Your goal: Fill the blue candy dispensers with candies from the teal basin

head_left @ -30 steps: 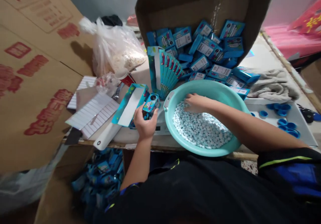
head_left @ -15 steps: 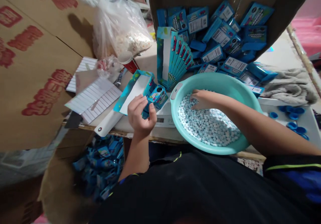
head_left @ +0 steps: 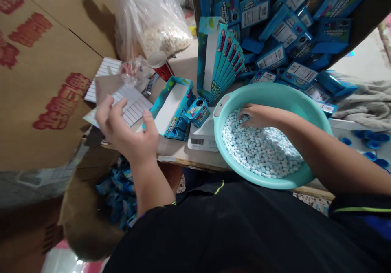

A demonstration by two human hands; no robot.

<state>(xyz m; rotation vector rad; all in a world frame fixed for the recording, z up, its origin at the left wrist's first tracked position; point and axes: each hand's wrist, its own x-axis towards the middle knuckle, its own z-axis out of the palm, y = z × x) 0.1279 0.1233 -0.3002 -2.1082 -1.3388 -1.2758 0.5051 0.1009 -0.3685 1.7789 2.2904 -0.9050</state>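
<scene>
Pale blue candies (head_left: 259,150), heaped — in teal basin (head_left: 271,93)

Wooden-edged table (head_left: 174,153), bearing a scale (head_left: 202,142), a notepad (head_left: 136,109), a cup (head_left: 159,66) and a plastic bag (head_left: 152,24) (pale contents inside).

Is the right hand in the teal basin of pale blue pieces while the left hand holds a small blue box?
No: the head view shows the left hand empty and open above a lined notepad; the small blue box sits apart, near the digital scale. The rest stands.

The person wears a black short-sleeved top (head_left: 214,228). Its right sleeve (head_left: 360,220) carries a lime-green stripe (head_left: 360,209) above a blue panel (head_left: 374,223).
</scene>
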